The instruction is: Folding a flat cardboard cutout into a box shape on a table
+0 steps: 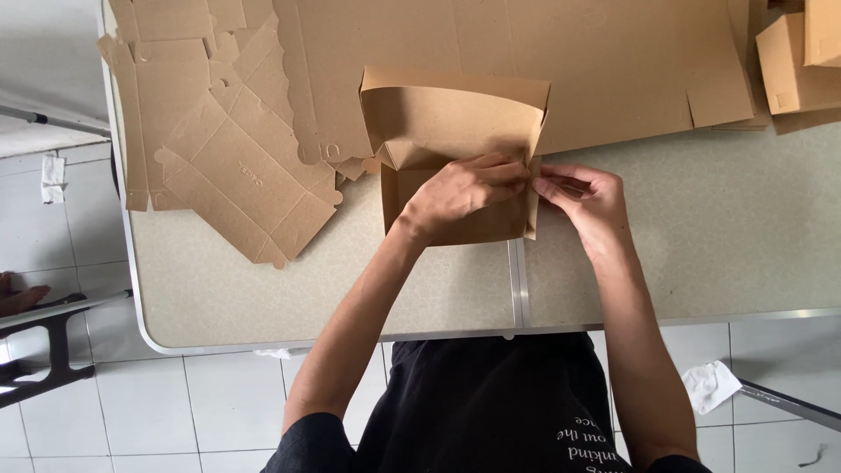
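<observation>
A partly folded brown cardboard box (447, 114) sits on the grey-green table (701, 236) in front of me, its lid flap standing up at the back. My left hand (460, 193) lies over the box's inside, fingers pinching its right side wall. My right hand (587, 197) pinches the same right wall from outside, fingertips meeting those of the left hand. The lower part of the box is hidden under my left hand.
Flat die-cut cardboard blanks (236, 166) lie stacked at the table's left and back. Folded boxes (802, 61) stand at the far right corner. A metal seam (519, 280) runs down the table. Crumpled paper (711, 385) lies on the tiled floor.
</observation>
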